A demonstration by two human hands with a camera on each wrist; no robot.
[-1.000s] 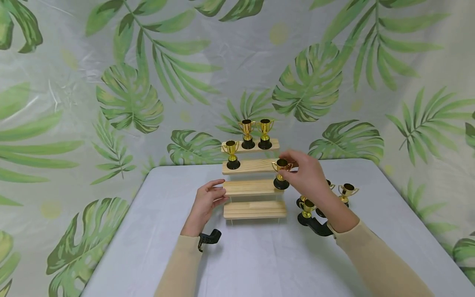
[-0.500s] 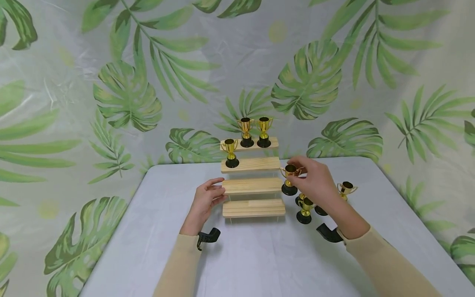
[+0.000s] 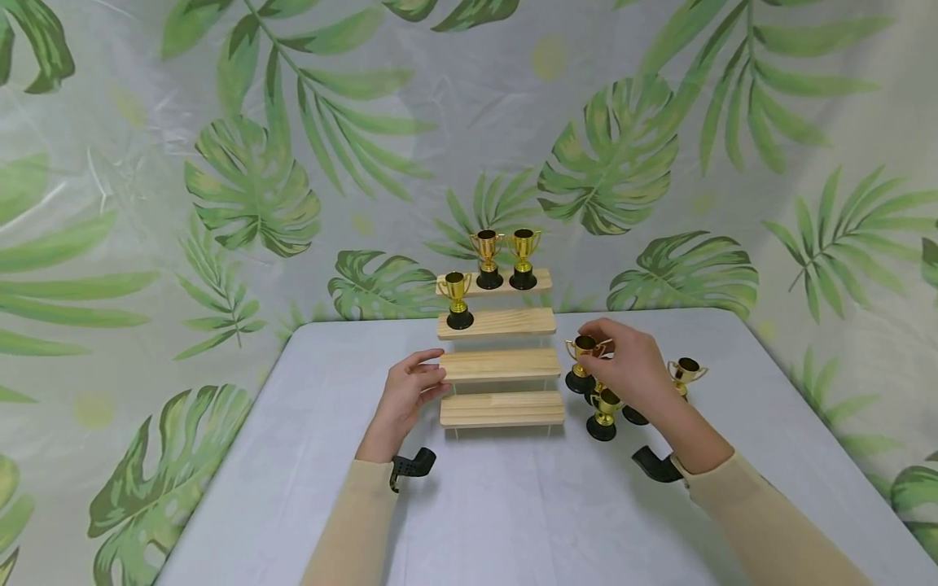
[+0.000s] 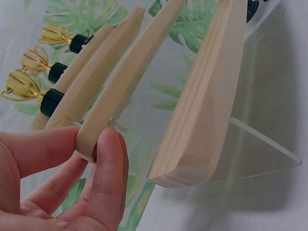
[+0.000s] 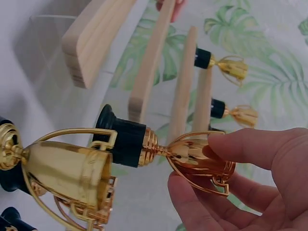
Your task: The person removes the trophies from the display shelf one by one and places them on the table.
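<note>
A stepped wooden display stand (image 3: pixel 501 364) with several shelf boards stands on the table. At the left end of its second board from the bottom, my left hand (image 3: pixel 406 395) pinches the wood (image 4: pixel 98 125) between thumb and fingers. My right hand (image 3: pixel 633 366) holds a small gold trophy cup (image 5: pixel 192 154) by its bowl, black base toward the stand. In the head view this cup is just right of the stand, beside the other trophies; whether its base touches the table I cannot tell. One trophy (image 3: pixel 458 305) stands on the second board from the top.
Two more trophies, one copper-toned (image 3: pixel 488 259) and one gold (image 3: pixel 523 259), stand on the top board. Right of the stand is a cluster of trophies, with a gold one (image 3: pixel 604 415) in front and another (image 3: pixel 685 374) farther right, partly behind my wrist. A leaf-patterned curtain (image 3: pixel 484 122) hangs behind the table.
My right hand has moved right and slightly down, carrying the trophy from the second-lowest board's right end to beside the cluster. The left hand has stayed at the board.
</note>
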